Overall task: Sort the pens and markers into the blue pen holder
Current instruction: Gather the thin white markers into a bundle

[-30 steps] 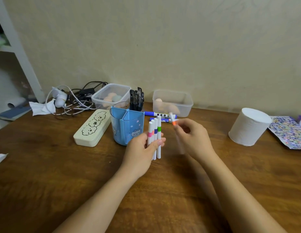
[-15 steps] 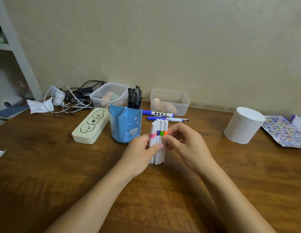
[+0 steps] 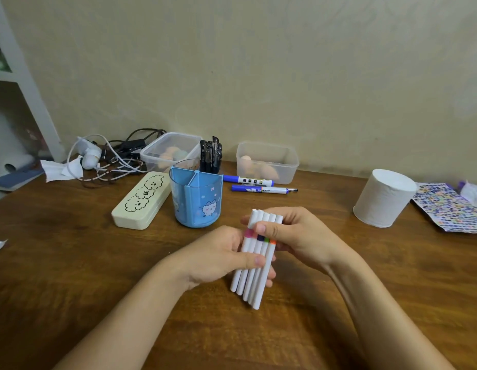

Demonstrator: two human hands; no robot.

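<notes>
Markers (image 3: 254,259) | both hands clasp bundle | tilted, seemingly above table (image 3: 72,263)

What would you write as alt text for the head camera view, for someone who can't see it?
Two hands, left hand and right hand, hold a bundle of white markers together above a wooden table, just in front of a blue pen holder. Behind the holder lie two blue pens, a cream pencil case to its left and a white paper roll far right.

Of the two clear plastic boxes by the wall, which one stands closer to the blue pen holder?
The left clear box, directly behind the blue pen holder. The other clear box sits further right, behind the two blue markers.
</notes>
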